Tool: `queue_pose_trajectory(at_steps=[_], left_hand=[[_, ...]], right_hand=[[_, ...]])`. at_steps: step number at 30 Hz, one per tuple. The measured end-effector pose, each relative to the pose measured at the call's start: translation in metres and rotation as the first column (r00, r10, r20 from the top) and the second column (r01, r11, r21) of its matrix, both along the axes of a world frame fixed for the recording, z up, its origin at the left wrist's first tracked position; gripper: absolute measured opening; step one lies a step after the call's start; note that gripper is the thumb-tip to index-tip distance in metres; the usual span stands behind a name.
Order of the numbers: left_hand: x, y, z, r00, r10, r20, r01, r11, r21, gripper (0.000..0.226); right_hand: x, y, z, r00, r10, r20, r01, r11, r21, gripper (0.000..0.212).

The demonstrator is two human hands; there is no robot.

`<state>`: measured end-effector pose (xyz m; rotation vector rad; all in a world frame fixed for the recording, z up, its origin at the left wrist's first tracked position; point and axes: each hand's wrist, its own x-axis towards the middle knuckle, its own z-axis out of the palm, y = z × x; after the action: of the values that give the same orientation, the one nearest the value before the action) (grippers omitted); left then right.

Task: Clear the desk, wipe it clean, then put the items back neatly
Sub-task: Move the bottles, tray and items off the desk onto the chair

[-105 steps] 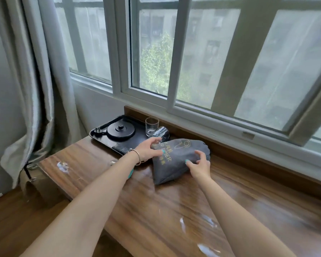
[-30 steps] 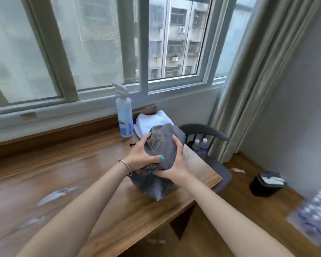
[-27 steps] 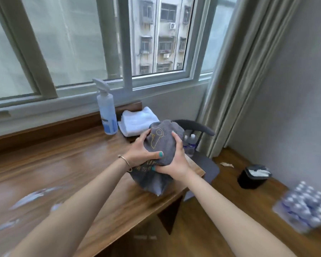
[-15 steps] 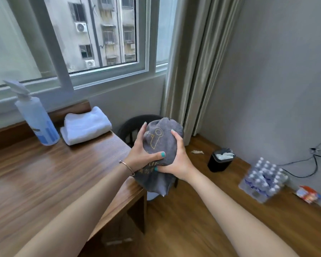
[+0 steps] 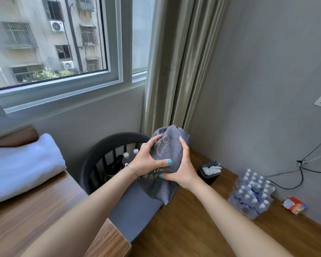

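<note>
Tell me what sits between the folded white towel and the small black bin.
Head view: the dark chair with bottles on it, and both hands holding the grey pouch.

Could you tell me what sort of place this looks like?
Probably a hotel or rented room: a folded white towel on a wooden desk, a shrink-wrapped pack of water bottles on the floor, and a small black bin.

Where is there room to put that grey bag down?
Both hands, left and right, grip the grey bag above the chair. Its blue seat looks bare in front; bottles crowd the back. The desk is bare beside the white towel. Floor by the bin and water pack is crowded.
</note>
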<state>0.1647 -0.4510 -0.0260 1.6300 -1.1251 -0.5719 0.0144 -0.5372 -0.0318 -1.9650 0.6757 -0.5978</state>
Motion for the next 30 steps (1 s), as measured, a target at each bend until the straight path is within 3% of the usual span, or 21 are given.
queue_pose_trajectory(at_steps=[15, 21, 30], left_hand=[[0.084, -0.062, -0.077, 0.997, 0.010, 0.082, -0.031, 0.966, 0.255, 0.108], [0.087, -0.085, -0.133, 0.997, 0.045, 0.062, -0.062, 0.952, 0.299, 0.117], [0.107, -0.109, -0.223, 0.996, 0.053, 0.078, -0.077, 0.935, 0.346, 0.111]], right_hand=[[0.086, -0.065, -0.093, 0.999, -0.006, -0.036, 0.008, 0.998, 0.064, 0.132], [0.095, -0.082, -0.140, 0.996, -0.005, -0.093, 0.015, 0.995, 0.103, 0.130], [0.119, -0.111, -0.230, 0.990, -0.005, -0.141, 0.029, 0.985, 0.170, 0.125]])
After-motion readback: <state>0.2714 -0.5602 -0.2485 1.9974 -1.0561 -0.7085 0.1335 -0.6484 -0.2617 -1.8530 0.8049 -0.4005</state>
